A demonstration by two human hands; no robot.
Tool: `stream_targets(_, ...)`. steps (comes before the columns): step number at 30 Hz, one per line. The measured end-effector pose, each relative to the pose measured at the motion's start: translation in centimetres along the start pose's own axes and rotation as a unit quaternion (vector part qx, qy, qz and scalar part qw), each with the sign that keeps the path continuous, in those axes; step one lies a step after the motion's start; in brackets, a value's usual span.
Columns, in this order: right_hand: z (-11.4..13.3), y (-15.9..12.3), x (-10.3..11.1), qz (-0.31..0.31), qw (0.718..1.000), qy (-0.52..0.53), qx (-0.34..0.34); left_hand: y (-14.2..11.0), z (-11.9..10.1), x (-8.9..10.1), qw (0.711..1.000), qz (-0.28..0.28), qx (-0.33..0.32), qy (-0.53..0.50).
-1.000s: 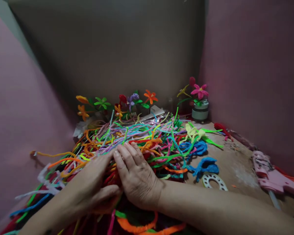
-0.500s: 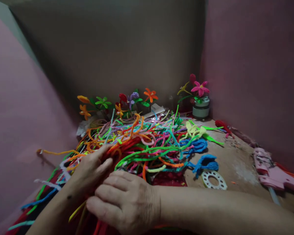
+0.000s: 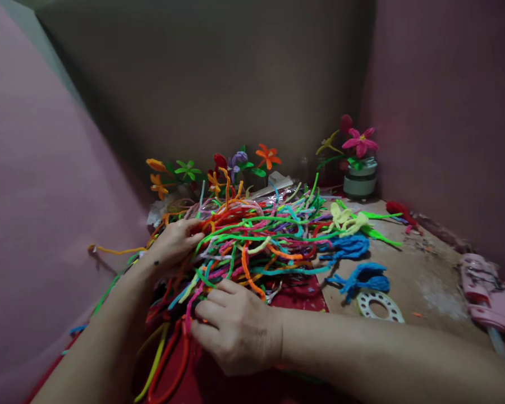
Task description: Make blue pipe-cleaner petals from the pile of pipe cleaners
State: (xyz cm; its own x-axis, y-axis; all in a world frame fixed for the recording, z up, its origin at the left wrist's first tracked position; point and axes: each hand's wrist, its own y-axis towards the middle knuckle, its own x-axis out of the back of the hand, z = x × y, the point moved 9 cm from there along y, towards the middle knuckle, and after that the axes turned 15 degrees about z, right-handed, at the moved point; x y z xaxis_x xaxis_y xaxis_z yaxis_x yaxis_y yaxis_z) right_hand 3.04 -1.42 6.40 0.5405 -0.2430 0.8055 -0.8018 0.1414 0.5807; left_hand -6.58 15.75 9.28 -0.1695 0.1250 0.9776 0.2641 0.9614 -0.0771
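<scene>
A heaped tangle of fuzzy pipe cleaners (image 3: 256,224) in many colours spreads in front of me. At its left side, my left hand (image 3: 179,241) closes thumb and fingers around some red and orange strands; its fingertips are partly buried. My right hand (image 3: 235,328) is curled at the near edge of the heap, closed on strand ends, a pink one among them. Its fingertips are partly hidden. Below my hands, a red pipe cleaner loop (image 3: 183,365) and a yellow strand (image 3: 157,359) hang over a dark red surface.
Fuzzy flowers, including an orange one (image 3: 268,156), stand behind the heap. A small pot (image 3: 361,179) holds a pink flower. To the right lie blue bent pieces (image 3: 364,278), a white ring with holes (image 3: 391,310) and a pink glue gun (image 3: 486,303). Walls rise on the sides.
The view has shifted slightly, and things appear further right. My left hand has moved up a little, my right hand rightward. More strands lie toward me, and the red loop now shows below.
</scene>
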Motion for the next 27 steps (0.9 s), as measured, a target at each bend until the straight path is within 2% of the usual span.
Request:
stream_targets(4, 0.0, 0.0, 0.4, -0.020, 1.000, -0.005, -0.001, 1.7, 0.5, -0.1, 0.990, 0.029, 0.036, 0.131)
stream_targets(8, 0.6, -0.1, 0.7, -0.031, 0.999, -0.010, 0.023, 2.6, 1.4, 0.2, 0.973, -0.003, 0.092, 0.213)
stream_targets(11, 1.0, 0.0, 0.5, -0.015, 0.999, -0.011, 0.042, 2.7, 1.4, 0.9, 0.971, -0.048, 0.089, 0.218)
stream_targets(13, 0.9, 0.2, 0.4, 0.008, 0.999, -0.016, 0.036, 2.4, 1.5, 1.6, 0.978, -0.075, 0.078, 0.177)
stream_targets(16, -1.0, 0.5, 0.2, 0.062, 0.997, -0.031, -0.023, 0.4, 1.0, 3.3, 0.985, -0.148, 0.045, 0.070)
stream_targets(19, -4.5, 0.4, 0.3, 0.107, 0.986, -0.046, -0.119, -3.8, -1.1, 5.0, 0.968, -0.248, -0.017, 0.019)
stream_targets(20, -5.5, 0.3, 0.4, 0.111, 0.984, -0.041, -0.133, -5.3, -1.9, 5.1, 0.965, -0.258, -0.037, 0.006)
stream_targets(22, -8.3, -0.1, 0.7, 0.110, 0.972, 0.005, -0.206, -7.4, -3.9, 4.2, 0.971, -0.218, -0.094, -0.025)
stream_targets(23, -9.4, -0.3, 0.9, 0.100, 0.966, 0.045, -0.232, -8.1, -5.0, 3.1, 0.977, -0.167, -0.129, -0.029)
stream_targets(25, -10.6, -0.3, 1.2, 0.081, 0.958, 0.127, -0.243, -9.0, -7.0, 0.3, 0.981, -0.073, -0.176, 0.021)
stream_targets(26, -11.0, -0.2, 1.2, 0.083, 0.950, 0.168, -0.250, -9.2, -7.5, -1.2, 0.980, -0.040, -0.183, 0.064)
stream_targets(27, -11.2, 0.0, 1.1, 0.091, 0.939, 0.208, -0.257, -9.1, -7.7, -2.2, 0.978, -0.034, -0.175, 0.105)
